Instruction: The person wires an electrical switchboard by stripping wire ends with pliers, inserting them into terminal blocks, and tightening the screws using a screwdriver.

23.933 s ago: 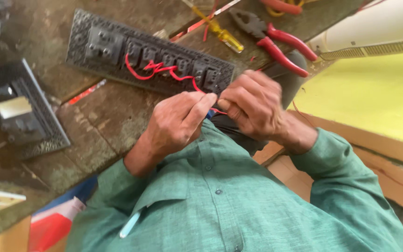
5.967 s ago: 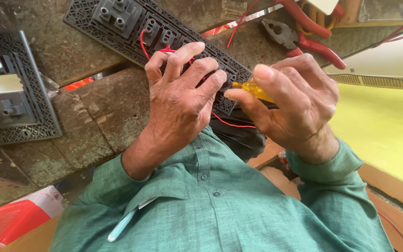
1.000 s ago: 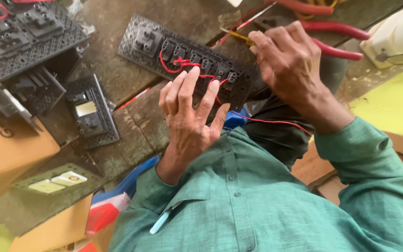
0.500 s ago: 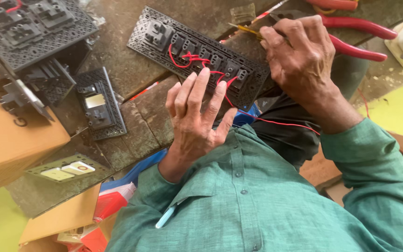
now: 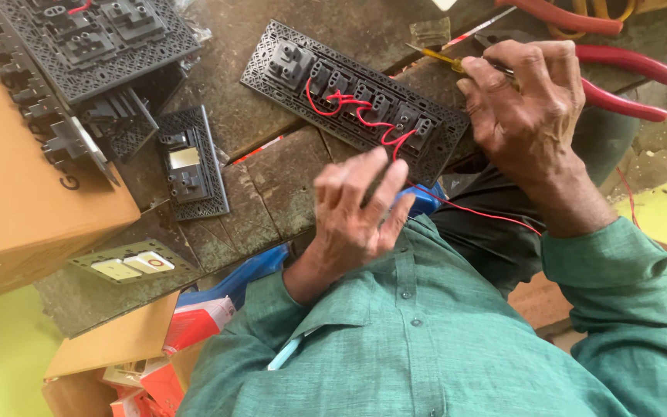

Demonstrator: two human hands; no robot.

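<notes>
A long black switch plate (image 5: 349,96) lies back side up on the worn wooden bench (image 5: 272,193), with short red wires (image 5: 357,112) looped between its modules. My left hand (image 5: 357,212) hovers at the plate's near edge, fingers spread and holding nothing. My right hand (image 5: 530,108) is curled over a yellow-handled screwdriver (image 5: 441,57) at the plate's right end; the handle sticks out to the left of my fingers. A thin red wire (image 5: 488,213) trails from the plate across my lap.
Red-handled pliers (image 5: 619,96) lie just beyond my right hand. A small black switch module (image 5: 187,162), a bigger black switch board (image 5: 94,38) and a cardboard box (image 5: 17,193) sit at the left. A white switch plate (image 5: 129,265) and red packets (image 5: 194,324) lie lower left.
My left hand has drawn back from the plate toward my body, fingers still spread. My right hand has stayed on the screwdriver. The view has shifted a little.
</notes>
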